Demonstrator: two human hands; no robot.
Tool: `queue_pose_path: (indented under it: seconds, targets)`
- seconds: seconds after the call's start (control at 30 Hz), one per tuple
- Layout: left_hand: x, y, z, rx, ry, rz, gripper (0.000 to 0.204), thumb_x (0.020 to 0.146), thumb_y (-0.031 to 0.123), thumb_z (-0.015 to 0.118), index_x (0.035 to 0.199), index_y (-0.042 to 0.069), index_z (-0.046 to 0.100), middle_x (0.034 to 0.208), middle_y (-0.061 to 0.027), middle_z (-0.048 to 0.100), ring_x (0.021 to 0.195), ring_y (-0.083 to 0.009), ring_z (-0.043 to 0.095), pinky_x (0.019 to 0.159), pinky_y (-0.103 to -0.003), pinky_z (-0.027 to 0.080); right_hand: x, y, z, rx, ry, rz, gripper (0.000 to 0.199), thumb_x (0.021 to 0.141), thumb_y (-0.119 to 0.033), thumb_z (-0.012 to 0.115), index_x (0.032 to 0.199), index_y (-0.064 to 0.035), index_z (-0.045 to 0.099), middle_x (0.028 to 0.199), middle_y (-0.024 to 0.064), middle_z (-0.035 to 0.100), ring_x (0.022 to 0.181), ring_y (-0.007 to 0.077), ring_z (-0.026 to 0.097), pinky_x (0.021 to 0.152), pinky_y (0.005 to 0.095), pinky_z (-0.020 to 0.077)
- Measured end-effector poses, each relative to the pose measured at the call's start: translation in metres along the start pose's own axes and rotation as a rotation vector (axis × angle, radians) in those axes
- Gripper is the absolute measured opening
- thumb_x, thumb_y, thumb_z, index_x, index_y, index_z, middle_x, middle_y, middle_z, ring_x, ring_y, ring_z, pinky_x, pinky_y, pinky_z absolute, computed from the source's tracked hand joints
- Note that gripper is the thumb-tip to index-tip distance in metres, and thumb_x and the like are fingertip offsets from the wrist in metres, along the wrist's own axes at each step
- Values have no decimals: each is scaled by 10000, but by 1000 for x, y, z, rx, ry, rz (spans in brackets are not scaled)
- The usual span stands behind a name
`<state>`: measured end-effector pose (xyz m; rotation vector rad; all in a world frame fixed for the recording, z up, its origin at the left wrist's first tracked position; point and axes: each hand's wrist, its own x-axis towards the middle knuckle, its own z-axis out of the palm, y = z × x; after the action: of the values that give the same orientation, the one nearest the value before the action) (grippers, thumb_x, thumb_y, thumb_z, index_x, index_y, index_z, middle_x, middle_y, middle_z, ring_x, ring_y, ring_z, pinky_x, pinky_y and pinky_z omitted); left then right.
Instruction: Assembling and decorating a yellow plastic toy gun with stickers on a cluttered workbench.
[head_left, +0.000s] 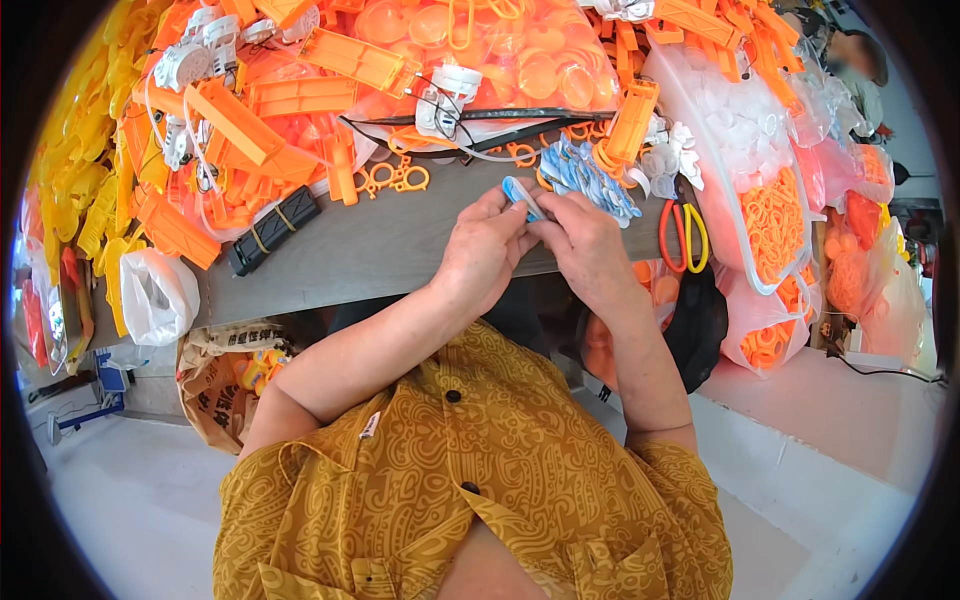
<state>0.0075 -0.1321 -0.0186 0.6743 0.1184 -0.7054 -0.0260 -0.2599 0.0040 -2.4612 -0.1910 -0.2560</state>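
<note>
Over the front part of the grey table, both hands meet on a small blue and white flat piece, perhaps a sticker or printed card. My left hand pinches it from the left with thumb and fingers. From the right, my right hand has its fingertips closed at the piece's lower edge. Just beyond the right hand lies a heap of similar blue and white pieces. Orange ring-shaped parts rest on the table beyond the left hand.
Piled behind are orange plastic parts and white motor units with wires. Scissors with red and yellow handles lie at the right, beside bags of orange pieces. A black banded bundle and a white bag are at the left.
</note>
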Motion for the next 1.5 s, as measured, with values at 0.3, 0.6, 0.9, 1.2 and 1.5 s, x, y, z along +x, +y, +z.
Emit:
queue_pose_path:
  seconds: [0.3,0.6,0.9,1.2,1.5]
  targets:
    - [1,0,-2,-41,-68,12,272,904,59,353,1154,-35,403,1117,-124,489,1051,-192,482,942,-375,364,0,7,-1,97,-27,59,196,813,-21,526,996,40,557,771,114,544,574,172,564,515,265,464]
    - [3,0,0,-47,-12,28,261,895,24,349,1145,-37,397,1115,-136,495,1054,-204,489,960,-396,374,2,10,8,60,173,100,132,824,-41,531,915,36,586,686,70,562,510,125,536,465,232,438]
    - [3,8,-2,-175,-91,-25,222,905,47,310,1086,-26,415,1068,-140,513,995,-228,522,902,-407,417,8,-9,-8,720,51,508,125,817,-52,554,910,32,555,659,24,566,479,50,506,403,181,401]
    - [6,14,-6,-214,-57,-53,182,913,70,330,1040,-21,423,1043,-137,524,987,-231,524,904,-422,410,6,0,-4,1029,62,617,138,825,-111,576,870,19,563,662,48,575,456,73,515,384,193,419]
    - [5,6,-8,-91,-96,70,120,889,57,434,976,-4,490,959,-96,575,897,-168,555,829,-332,441,6,-10,3,1073,108,655,169,818,-116,590,893,35,587,645,46,580,483,99,552,436,213,449]
